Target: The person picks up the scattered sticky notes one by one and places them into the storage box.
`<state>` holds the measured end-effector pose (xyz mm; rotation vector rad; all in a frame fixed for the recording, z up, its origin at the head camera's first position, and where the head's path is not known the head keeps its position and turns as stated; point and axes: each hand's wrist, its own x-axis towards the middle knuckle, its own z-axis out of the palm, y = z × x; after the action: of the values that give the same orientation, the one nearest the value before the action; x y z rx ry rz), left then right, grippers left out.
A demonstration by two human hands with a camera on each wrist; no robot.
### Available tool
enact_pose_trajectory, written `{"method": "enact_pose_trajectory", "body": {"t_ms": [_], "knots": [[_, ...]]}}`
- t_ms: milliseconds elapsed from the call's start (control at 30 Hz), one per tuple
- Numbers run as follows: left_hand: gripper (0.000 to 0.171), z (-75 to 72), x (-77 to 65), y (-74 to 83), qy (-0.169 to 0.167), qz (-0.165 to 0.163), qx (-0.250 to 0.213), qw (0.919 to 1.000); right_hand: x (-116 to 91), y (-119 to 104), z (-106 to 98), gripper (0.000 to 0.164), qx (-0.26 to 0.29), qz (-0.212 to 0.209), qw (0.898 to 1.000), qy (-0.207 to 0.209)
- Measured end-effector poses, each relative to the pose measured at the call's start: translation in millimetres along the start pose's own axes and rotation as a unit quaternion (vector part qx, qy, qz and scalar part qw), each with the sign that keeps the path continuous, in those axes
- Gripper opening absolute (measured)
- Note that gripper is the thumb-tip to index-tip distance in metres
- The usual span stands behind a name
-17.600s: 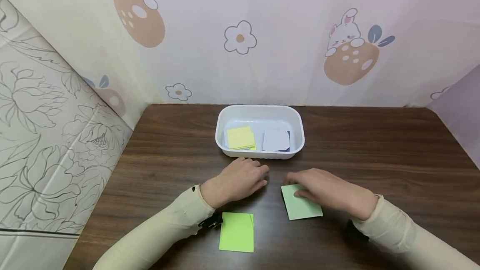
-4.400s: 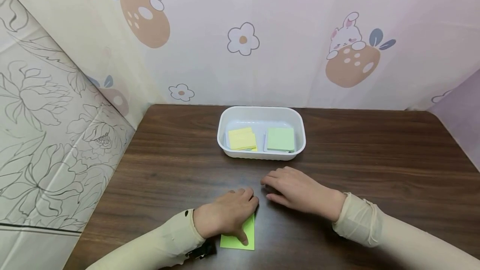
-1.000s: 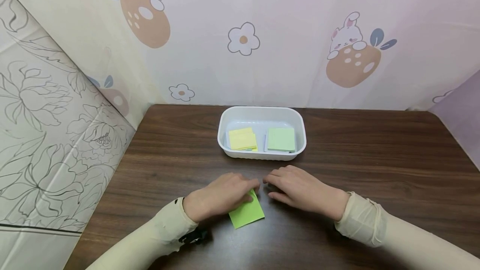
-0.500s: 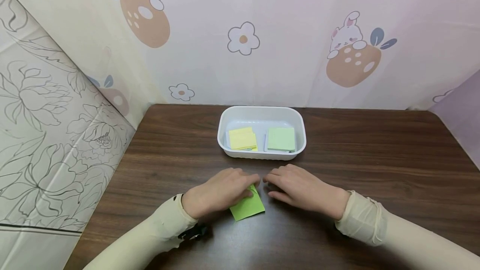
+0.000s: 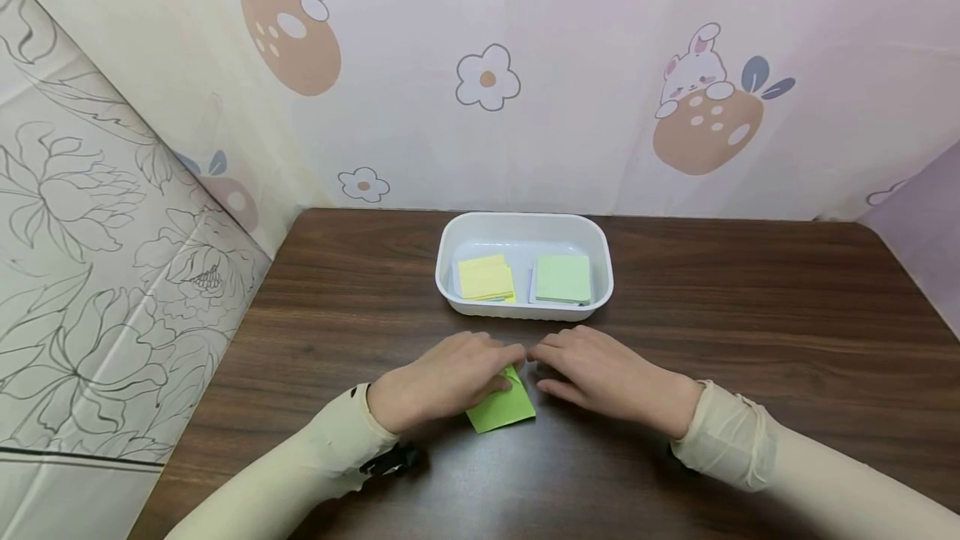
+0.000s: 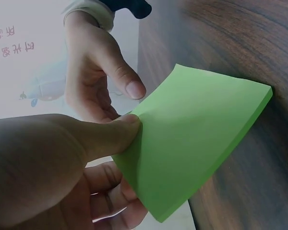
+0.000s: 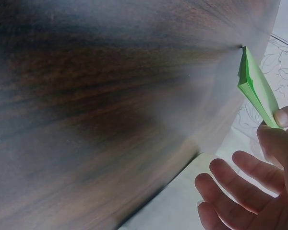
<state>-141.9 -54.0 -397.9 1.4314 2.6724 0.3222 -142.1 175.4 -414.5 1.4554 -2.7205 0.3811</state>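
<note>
A bright green sticky note pad (image 5: 504, 408) is pinched by my left hand (image 5: 450, 382), thumb on its face and fingers behind. In the left wrist view the pad (image 6: 192, 129) is tilted, its lower corners close to the wood. My right hand (image 5: 607, 377) is just to the right, fingers loosely bent and holding nothing. The right wrist view shows its spread fingers (image 7: 240, 184) by the pad's end; whether they touch it I cannot tell. Beyond both hands, a white plastic tub (image 5: 525, 311) holds yellow sticky notes (image 5: 484, 277) and a pale green pad (image 5: 562, 277).
The dark wooden table (image 5: 750, 315) extends on both sides of the tub. A patterned curtain (image 5: 570, 107) stands along its back edge, and a flower-drawn sheet (image 5: 82, 273) hangs on the left.
The pale green pad, earlier under my right hand, is now in the tub. My left hand has lifted the bright green pad off the table and brought it forward, toward my right hand.
</note>
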Motion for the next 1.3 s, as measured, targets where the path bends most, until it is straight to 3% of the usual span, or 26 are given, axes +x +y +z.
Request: {"method": "enact_pose_trajectory", "body": {"t_ms": [467,1300], "knots": [[0.020,-5.4,-2.6,-2.4,0.016,-0.007,-0.017,0.9997,-1,-1,-5,0.032,-0.002,0.008,1.000,-0.003],[0.022,-14.8,-3.6,-5.0,0.021,-0.017,-0.003,0.9996,0,-1,-17,0.032,-0.011,0.016,1.000,-0.009]]}}
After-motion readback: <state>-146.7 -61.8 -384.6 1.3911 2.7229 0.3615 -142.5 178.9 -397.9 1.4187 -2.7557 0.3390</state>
